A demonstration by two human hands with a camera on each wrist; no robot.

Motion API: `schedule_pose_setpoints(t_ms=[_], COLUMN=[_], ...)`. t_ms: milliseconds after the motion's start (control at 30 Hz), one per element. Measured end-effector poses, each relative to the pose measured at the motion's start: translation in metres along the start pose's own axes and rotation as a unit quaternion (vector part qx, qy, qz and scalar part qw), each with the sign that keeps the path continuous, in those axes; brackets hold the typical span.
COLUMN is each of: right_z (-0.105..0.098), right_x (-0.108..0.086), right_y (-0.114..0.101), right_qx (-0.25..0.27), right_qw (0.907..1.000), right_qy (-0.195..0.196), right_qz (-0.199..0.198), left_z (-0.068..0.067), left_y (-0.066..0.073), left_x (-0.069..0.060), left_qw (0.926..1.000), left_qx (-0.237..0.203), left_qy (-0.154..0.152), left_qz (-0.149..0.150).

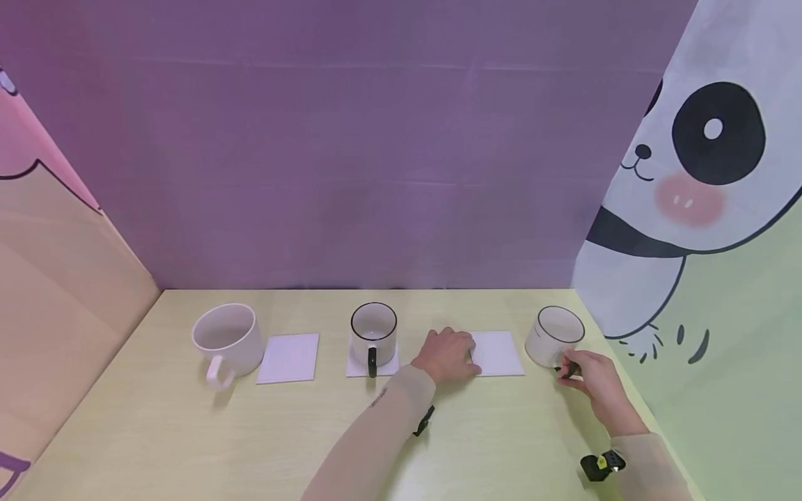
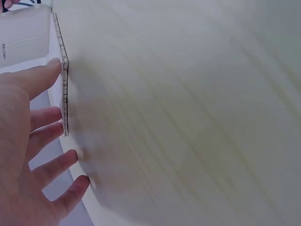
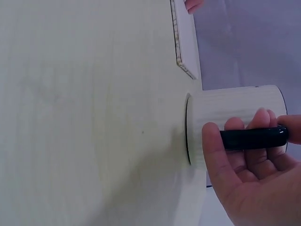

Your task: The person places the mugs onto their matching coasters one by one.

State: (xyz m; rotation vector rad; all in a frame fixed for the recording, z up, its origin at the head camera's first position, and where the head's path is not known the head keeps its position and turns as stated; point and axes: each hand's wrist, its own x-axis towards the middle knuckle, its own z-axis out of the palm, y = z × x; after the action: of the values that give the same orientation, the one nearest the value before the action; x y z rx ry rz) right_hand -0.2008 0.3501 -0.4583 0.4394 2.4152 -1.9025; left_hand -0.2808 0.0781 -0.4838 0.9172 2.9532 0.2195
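Note:
On the right of the head view, my right hand (image 1: 598, 386) grips the black handle (image 3: 254, 138) of a white mug (image 1: 551, 341) with a dark rim. The mug stands about upright at the table surface; whether its base touches cannot be told. My left hand (image 1: 446, 356) rests at the left side of a white square coaster (image 1: 498, 353), palm down. In the left wrist view its thumb (image 2: 47, 77) and nearest fingers meet the coaster's edge (image 2: 65, 94), while the other fingers are spread on the table.
A second white mug (image 1: 374, 327) with a black handle sits on another coaster (image 1: 355, 370) in the middle. Further left are a bare coaster (image 1: 288, 358) and a wide white mug (image 1: 241, 351). A purple backdrop (image 1: 370, 174) closes off the table's (image 1: 250, 438) far edge.

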Motion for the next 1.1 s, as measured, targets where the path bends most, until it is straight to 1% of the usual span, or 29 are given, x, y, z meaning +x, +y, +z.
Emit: schedule_pose_setpoints(t_ms=[233,467,733,1100], right_z=[0.003,0.010,0.019,0.033], right_x=[0.002,0.001,-0.007,-0.015], right_y=[-0.011,-0.018,-0.018,-0.018], right_qx=[-0.004,0.036,0.080,0.117], right_qw=[0.9999,0.9992,0.9954,0.9886], right_qy=[0.012,0.017,0.044,0.065], right_qz=[0.001,0.002,-0.030,-0.070], left_z=[0.002,0.003,0.001,0.002], left_y=[0.001,0.000,0.001,-0.001], left_x=[0.000,0.000,0.000,0.000], left_qw=[0.9999,0.9998,0.9996,0.9994], left_qx=[-0.011,-0.014,-0.023,-0.031], left_qy=[0.004,0.005,-0.006,0.001], left_qz=[-0.006,-0.011,-0.016,-0.013])
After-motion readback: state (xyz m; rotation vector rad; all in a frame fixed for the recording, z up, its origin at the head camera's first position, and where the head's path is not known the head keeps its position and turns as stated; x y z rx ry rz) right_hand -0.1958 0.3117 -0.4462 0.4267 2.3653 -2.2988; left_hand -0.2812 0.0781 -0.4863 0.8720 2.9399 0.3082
